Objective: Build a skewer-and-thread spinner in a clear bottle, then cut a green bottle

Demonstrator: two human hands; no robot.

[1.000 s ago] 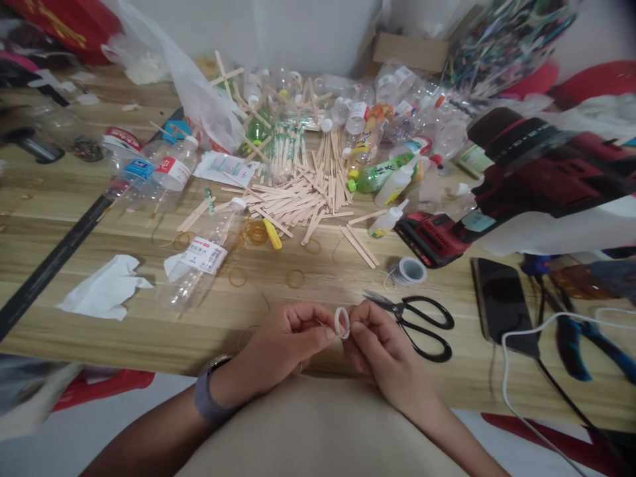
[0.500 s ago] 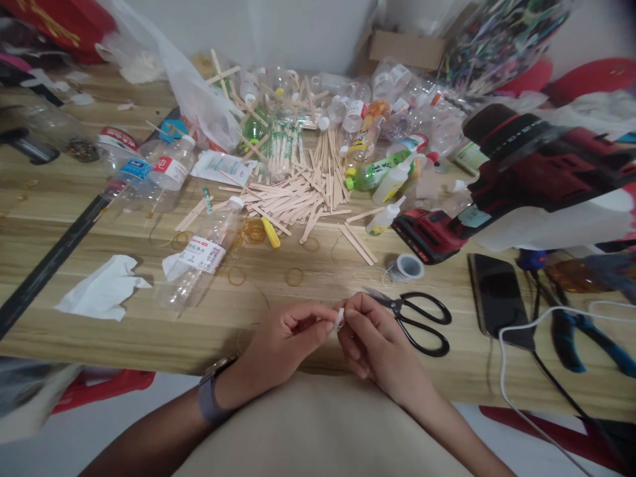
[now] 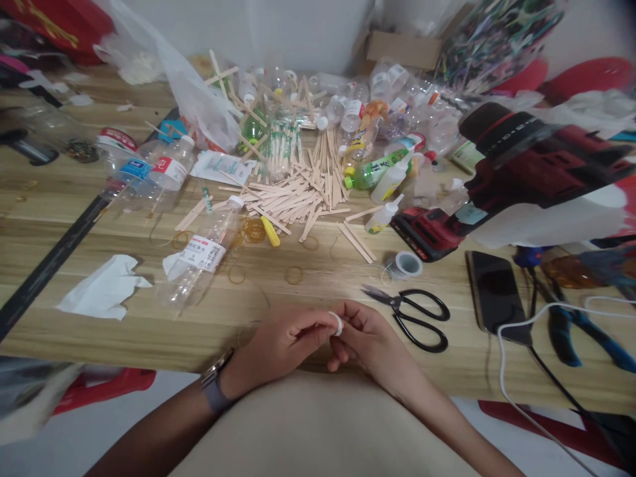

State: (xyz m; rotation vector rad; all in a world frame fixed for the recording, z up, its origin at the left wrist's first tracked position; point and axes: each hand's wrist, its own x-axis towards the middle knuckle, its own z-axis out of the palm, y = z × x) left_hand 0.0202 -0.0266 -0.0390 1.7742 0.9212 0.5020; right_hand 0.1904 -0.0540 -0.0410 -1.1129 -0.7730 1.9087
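My left hand (image 3: 285,338), with a watch at the wrist, pinches a small white round piece (image 3: 337,323) between thumb and fingertips. It looks like a bottle cap or ring seen edge-on, partly covered by fingers. My right hand (image 3: 365,334) meets it from the other side, thumb and fingers closed on the same piece. Both hands are close to my body above the table's front edge. Just right of them lie black-handled scissors (image 3: 397,305) with the blades parted. Behind the scissors stands a spool of thin line (image 3: 405,265).
A clear labelled bottle (image 3: 201,255) lies left of centre by a torn white tissue (image 3: 105,285). Wooden craft sticks (image 3: 293,195) are heaped behind, with several bottles around. A red power drill (image 3: 521,179), phone (image 3: 497,298), pliers (image 3: 576,324) and white cable (image 3: 501,358) occupy the right.
The white piece has turned from a narrow upright sliver to a wider curved rim. My right hand has rolled and its fingers have shifted; the hands are closer together.
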